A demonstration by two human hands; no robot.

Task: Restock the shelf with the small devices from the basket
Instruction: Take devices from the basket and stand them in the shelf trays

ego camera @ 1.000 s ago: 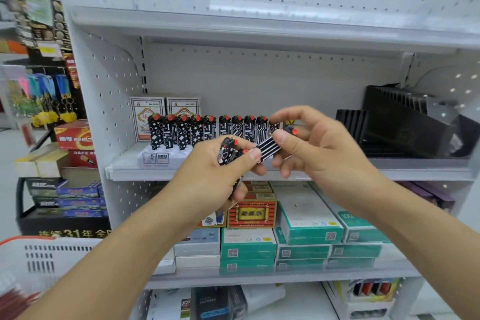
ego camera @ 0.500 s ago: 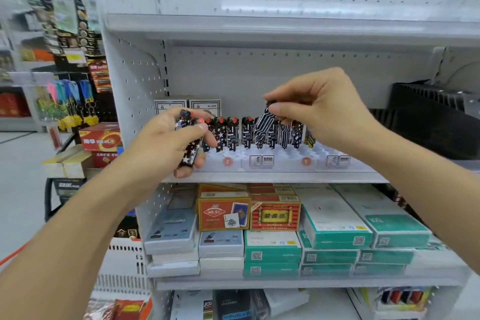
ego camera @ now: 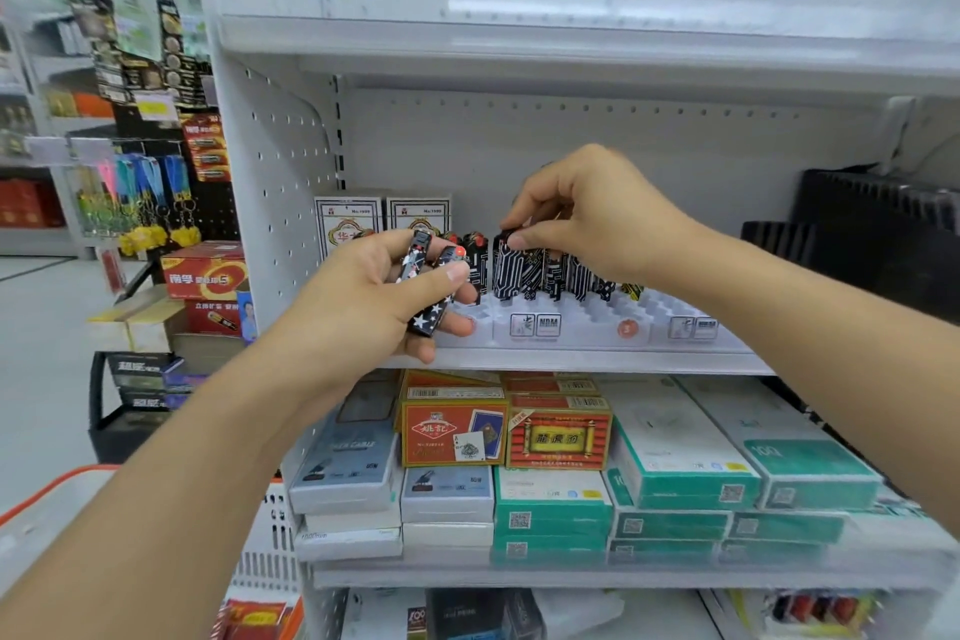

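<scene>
landmark: the white display tray [ego camera: 571, 327] sitting on the middle shelf [ego camera: 571, 360]. left hand [ego camera: 363, 299] hovers just in front of the tray's left end, fingers curled round a small bunch of star-patterned devices [ego camera: 434, 286], black with white and red stars, red caps up top; thumb pressed across one of them. right hand [ego camera: 587, 218] above the tray's middle, thumb and forefinger pinching the top of a black-and-white lined device [ego camera: 506, 270] that stands upright at the left end of the row of devices [ego camera: 566, 276] seated in the tray. whether its base is fully down in a slot, cannot tell. a couple more red-capped devices stand left of it, partly hidden by the left hand. tray's front slots to the right show bare white, with small labels and a red sticker on the front face. behind the tray's left end, two white card boxes [ego camera: 384, 218] stand against the back panel. right of the tray, a black slotted rack [ego camera: 872, 234]. below the tray, one shelf down, red card packs [ego camera: 504, 431] and stacks of teal boxes [ego camera: 691, 473]. far below and left of the tray, white basket [ego camera: 31, 509] with orange rim, near the left forearm; contents blurred.
</scene>
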